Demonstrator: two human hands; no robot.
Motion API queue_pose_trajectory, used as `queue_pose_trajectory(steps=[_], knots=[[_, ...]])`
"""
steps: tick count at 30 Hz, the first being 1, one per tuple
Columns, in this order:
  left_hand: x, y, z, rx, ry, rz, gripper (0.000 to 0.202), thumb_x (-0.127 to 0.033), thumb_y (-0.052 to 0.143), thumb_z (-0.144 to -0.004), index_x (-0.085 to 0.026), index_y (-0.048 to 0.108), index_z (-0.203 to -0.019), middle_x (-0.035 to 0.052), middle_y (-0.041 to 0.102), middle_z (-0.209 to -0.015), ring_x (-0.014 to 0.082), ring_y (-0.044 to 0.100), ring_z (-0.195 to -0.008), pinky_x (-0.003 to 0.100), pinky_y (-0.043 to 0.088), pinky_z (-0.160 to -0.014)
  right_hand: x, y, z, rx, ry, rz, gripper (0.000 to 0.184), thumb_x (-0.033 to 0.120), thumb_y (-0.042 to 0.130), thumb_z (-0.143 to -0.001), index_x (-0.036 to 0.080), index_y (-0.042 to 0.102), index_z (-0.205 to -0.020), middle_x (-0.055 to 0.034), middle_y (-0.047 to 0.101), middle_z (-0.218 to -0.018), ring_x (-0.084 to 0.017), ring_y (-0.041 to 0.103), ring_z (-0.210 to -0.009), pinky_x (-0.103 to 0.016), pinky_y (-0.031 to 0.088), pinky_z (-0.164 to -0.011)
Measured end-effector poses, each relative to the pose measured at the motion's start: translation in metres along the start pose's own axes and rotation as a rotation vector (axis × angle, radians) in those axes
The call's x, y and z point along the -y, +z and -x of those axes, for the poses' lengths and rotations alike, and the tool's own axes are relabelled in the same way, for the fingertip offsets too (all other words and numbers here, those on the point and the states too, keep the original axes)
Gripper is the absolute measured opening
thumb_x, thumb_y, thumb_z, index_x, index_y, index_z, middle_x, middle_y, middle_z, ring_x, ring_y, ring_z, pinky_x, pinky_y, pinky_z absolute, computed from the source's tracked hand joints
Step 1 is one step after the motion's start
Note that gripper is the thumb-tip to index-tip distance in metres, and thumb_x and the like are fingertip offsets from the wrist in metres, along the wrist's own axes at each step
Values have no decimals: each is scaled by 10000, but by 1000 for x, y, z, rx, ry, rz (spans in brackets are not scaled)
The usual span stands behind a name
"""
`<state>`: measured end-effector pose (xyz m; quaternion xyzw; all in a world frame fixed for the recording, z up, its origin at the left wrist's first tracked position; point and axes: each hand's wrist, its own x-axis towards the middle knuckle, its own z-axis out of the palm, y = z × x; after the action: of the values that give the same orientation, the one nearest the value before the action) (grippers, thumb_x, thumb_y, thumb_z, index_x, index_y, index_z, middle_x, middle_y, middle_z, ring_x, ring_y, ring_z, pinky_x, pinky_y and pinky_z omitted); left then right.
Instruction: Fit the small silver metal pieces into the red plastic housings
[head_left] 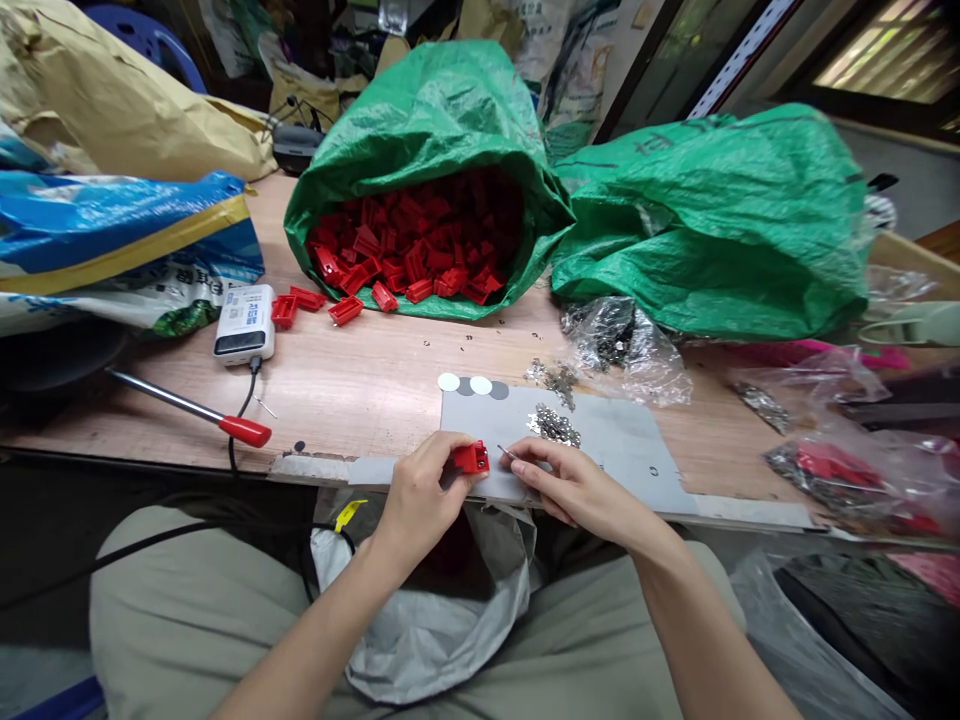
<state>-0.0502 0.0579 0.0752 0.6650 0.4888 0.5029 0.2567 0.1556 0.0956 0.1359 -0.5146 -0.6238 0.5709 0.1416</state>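
A small red plastic part (471,458) with a hollow side sits between the thumb and fingers of my left hand (424,490), just above the table's front edge. Close by on the right, my right hand (559,482) pinches a thin metal piece (507,453), its tip pointing at the red part with a small gap between them. Just beyond my right hand, a pile of small shiny metal pieces (553,425) lies on a grey sheet (622,440). Farther back, an open green sack (450,110) is full of similar red parts (420,240).
A white power bank (246,325) with a black cable stands at left, near a red-handled lever (246,430). Another green sack (712,220) and a clear bag of dark metal bits (619,335) lie at right. An open pale bag (427,650) hangs between my knees.
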Motion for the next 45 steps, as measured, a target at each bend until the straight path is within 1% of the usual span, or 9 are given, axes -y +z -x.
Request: queue_pose_trajectory(steps=[3, 6, 11, 15, 23, 31, 37, 42, 45], knots=[[0, -1, 0, 8, -6, -1, 246, -168, 732, -842, -222, 617, -1054, 20, 713, -957, 168, 687, -862, 271, 539, -768, 4, -8, 1, 84, -7, 66, 446, 554, 563, -906, 152, 707, -1032, 56, 451, -499, -89, 377, -388, -217, 279, -404], [0, -1, -1, 18, -4, 3, 241, -159, 734, -840, -219, 620, -1043, 17, 713, -948, 162, 683, -856, 263, 533, -760, 8, -14, -2, 124, -33, 132, 464, 541, 520, -933, 143, 732, -1042, 53, 444, -485, -93, 374, -397, -216, 281, -413], [-1, -1, -1, 22, -8, 0, 230, -169, 729, -846, -221, 623, -1043, 19, 707, -934, 164, 678, -842, 268, 529, -747, 12, -16, -9, 160, -72, 131, 371, 505, 567, -906, 186, 670, -1066, 44, 533, -576, -100, 409, -449, -200, 311, -422], [0, -1, 0, 32, -20, 9, 213, -184, 718, -858, -220, 624, -1046, 27, 702, -932, 171, 677, -837, 276, 529, -740, 13, -16, -13, 216, -9, 63, 362, 525, 543, -909, 190, 659, -986, 41, 555, -567, -94, 400, -414, -196, 291, -398], [0, -1, 0, 35, -10, 2, 235, -173, 734, -851, -223, 617, -1049, 11, 702, -936, 153, 668, -830, 258, 516, -740, 12, -17, -17, 259, 31, 50, 372, 540, 535, -912, 192, 644, -987, 43, 569, -565, -86, 395, -401, -191, 271, -381], [2, -1, 0, 36, -5, -2, 237, -175, 725, -856, -223, 608, -1056, 11, 698, -931, 154, 666, -825, 254, 512, -729, 9, -19, -20, 290, 69, 6, 392, 540, 532, -927, 187, 641, -1061, 42, 576, -570, -73, 363, -388, -179, 259, -365], [0, 0, 0, 27, 15, -25, 258, -140, 725, -845, -223, 601, -1056, 10, 696, -926, 156, 668, -831, 250, 510, -738, 8, -19, -22, 293, 71, 6, 403, 552, 531, -932, 190, 648, -1064, 48, 569, -564, -70, 357, -384, -179, 256, -366], [0, -1, 0, 28, 13, -24, 261, -136, 726, -843, -221, 605, -1058, 7, 697, -924, 155, 671, -832, 245, 511, -738, 6, -19, -23, 296, 67, 16, 434, 552, 526, -938, 172, 636, -1118, 45, 560, -571, -63, 348, -380, -173, 254, -358], [0, -1, 0, 26, 17, -29, 261, -140, 728, -841, -219, 606, -1058, 6, 698, -922, 156, 674, -831, 245, 513, -735, 6, -19, -24, 293, 65, 25, 426, 539, 532, -938, 165, 632, -1116, 48, 546, -557, -61, 350, -380, -167, 253, -357]])
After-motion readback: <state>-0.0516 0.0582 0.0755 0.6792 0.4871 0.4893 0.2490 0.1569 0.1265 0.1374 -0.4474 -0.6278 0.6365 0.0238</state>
